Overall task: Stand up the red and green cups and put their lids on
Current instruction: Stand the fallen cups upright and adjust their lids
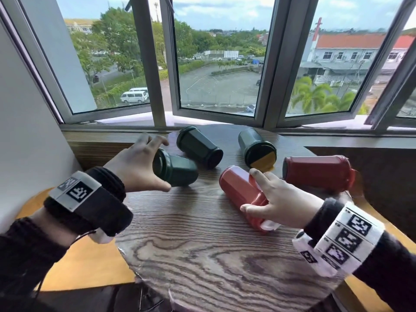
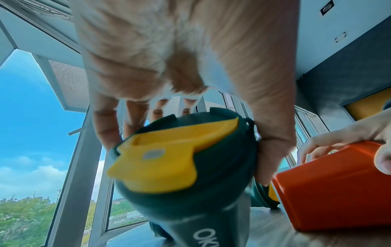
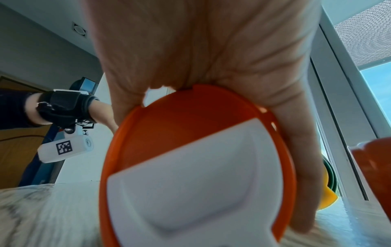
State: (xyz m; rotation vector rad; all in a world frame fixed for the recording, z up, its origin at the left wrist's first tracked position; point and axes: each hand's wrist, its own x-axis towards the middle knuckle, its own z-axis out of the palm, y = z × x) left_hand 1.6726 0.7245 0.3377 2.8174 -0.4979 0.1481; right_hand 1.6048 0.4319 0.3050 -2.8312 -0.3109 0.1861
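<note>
Five cups lie on their sides on a round wooden table [image 1: 202, 244]. My left hand [image 1: 161, 165] grips the lid end of the leftmost green cup [image 1: 180, 171]. In the left wrist view my thumb and fingers [image 2: 105, 133] curl round the rim of that green cup [image 2: 190, 192], whose lid has a yellow flap [image 2: 165, 155]. My right hand [image 1: 248, 190] grips the near red cup [image 1: 238, 190] by its lidded end. Its lid with a white flap [image 3: 190, 175] fills the right wrist view, with my palm over the rim.
Two more green cups [image 1: 199, 146] [image 1: 256, 149] and a second red cup [image 1: 317, 173] lie toward the back of the table. The window sill [image 1: 112, 134] and open window frames stand right behind. Yellow seats [image 1: 85, 262] flank the table.
</note>
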